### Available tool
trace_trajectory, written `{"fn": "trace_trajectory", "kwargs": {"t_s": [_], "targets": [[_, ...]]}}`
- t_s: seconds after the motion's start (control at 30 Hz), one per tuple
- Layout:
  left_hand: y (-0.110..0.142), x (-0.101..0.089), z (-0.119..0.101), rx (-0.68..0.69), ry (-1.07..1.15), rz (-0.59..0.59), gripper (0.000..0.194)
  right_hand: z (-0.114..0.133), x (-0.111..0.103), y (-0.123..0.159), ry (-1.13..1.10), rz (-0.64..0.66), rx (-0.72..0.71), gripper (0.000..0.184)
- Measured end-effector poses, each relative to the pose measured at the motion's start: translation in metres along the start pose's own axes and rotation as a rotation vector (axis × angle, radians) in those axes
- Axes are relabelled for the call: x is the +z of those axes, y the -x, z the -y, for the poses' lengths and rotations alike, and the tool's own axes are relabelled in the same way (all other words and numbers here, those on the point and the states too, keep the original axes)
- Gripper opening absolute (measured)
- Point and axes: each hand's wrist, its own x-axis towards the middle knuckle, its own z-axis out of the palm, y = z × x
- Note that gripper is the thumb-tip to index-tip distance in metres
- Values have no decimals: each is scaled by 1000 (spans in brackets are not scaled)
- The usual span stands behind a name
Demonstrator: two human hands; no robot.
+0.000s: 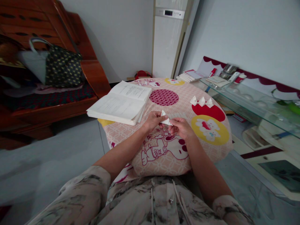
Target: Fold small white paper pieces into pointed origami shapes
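A small white folded paper triangle (pixel 166 119) is held above the middle of the table, between both hands. My left hand (pixel 154 120) pinches its left side, thumb on top. On its lower right corner, the thumb and fingers of my right hand (pixel 181 126) are closed. Three similar folded paper pieces (pixel 202 101) stand in a row toward the right side of the table. To the left of my hands lies an open stack of printed sheets or a thick book (pixel 122 101).
A cartoon-patterned cloth (pixel 164 97) covers the round table. At right stands a glass-topped cabinet (pixel 253 106) with small items on it, and a paper stack (pixel 189 76) near its corner. A wooden bench (pixel 93 72) with a dotted bag (pixel 62 65) stands at left.
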Motion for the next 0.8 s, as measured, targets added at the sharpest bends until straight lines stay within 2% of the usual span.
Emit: {"fn": "trace_trajectory", "kwargs": {"t_s": [0.37,0.5,0.8], "targets": [[-1,0,3,-34,58,12,41,2,8,2,43,-76,-22,32],[-2,0,1,-48,50,9,41,3,12,2,82,-137,-94,26],[-1,1,-2,84,-14,48,37,2,17,-1,106,-171,-114,18]]}}
